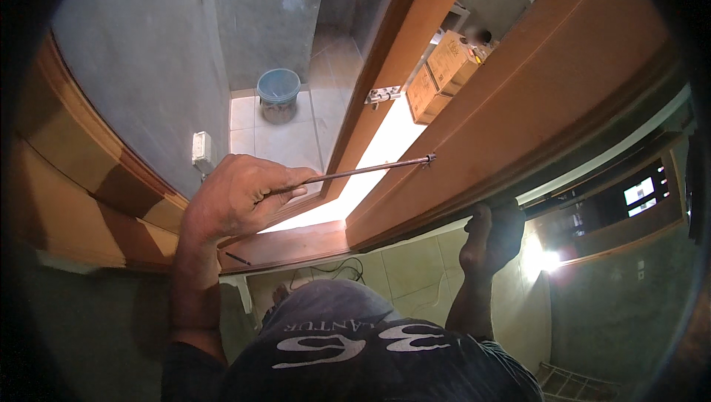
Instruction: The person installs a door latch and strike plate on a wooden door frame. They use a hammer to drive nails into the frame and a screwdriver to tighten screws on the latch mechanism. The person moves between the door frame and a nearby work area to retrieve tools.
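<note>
My left hand (248,191) is closed, pinching a thin dark metal rod (370,170) between thumb and fingers. The rod stretches rightward across the door opening. Its narrow far end lies over the brown door (503,106), beside small dark marks on the surface; whether it touches there, I cannot tell. At the door's near edge, in shadow, is my right hand (498,238). Its thumb points up, and the other fingers are too dark to make out, as is anything in them.
A brown wooden frame (379,76) with a metal hinge (383,95) stands past the rod. Beyond it are a blue-rimmed bucket (279,87) on tiles and stacked cardboard boxes (437,76). A white wall box (201,149) is near my left hand. Dark cable (348,267) lies on the floor.
</note>
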The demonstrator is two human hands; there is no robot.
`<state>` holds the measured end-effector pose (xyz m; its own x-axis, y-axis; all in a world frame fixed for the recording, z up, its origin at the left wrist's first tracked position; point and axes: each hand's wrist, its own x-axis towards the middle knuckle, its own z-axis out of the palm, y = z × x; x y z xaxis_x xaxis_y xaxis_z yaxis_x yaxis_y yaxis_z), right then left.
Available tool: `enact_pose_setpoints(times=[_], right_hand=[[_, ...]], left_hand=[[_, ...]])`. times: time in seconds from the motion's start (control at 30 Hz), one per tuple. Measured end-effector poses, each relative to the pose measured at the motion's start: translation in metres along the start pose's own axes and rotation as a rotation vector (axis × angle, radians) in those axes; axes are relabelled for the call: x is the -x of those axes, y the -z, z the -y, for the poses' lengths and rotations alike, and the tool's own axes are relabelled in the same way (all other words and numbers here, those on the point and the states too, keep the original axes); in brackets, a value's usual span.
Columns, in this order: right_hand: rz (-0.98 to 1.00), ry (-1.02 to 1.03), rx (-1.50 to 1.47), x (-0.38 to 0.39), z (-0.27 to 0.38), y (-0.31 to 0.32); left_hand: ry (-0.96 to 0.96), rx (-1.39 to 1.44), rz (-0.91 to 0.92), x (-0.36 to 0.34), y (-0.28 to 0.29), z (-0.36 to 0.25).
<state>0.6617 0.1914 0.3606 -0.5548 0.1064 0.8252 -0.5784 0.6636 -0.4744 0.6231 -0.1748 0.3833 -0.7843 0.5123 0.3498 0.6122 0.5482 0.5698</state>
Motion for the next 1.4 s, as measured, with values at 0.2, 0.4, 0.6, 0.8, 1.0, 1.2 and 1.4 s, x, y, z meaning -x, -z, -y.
enact_pose_setpoints(times=[0.2,0.4,0.6,0.8,1.0,1.2,1.4], right_hand=[[-0.009,0.058,0.088,0.000,0.000,0.001],[0.019,0.125,-0.008,-0.007,0.008,0.004],[0.046,-0.007,0.036,0.006,0.039,0.022],[0.428,-0.240,-0.550,0.045,0.088,-0.052],[0.590,0.008,-0.538,0.038,0.090,-0.120],[0.807,-0.172,-0.807,0.081,0.110,-0.089],[0.397,-0.568,-0.776,0.123,0.086,-0.043]], left_hand=[[-0.041,0.042,-0.053,0.000,-0.008,0.002],[0.010,-0.120,-0.029,0.013,0.003,-0.014],[0.110,0.061,-0.204,0.071,0.014,-0.032],[0.364,0.718,-0.523,0.112,-0.046,-0.035],[0.189,0.920,-0.596,0.113,-0.074,-0.052],[0.038,0.472,-0.433,0.072,-0.095,-0.062],[-0.354,0.627,-0.379,0.023,-0.132,-0.092]])
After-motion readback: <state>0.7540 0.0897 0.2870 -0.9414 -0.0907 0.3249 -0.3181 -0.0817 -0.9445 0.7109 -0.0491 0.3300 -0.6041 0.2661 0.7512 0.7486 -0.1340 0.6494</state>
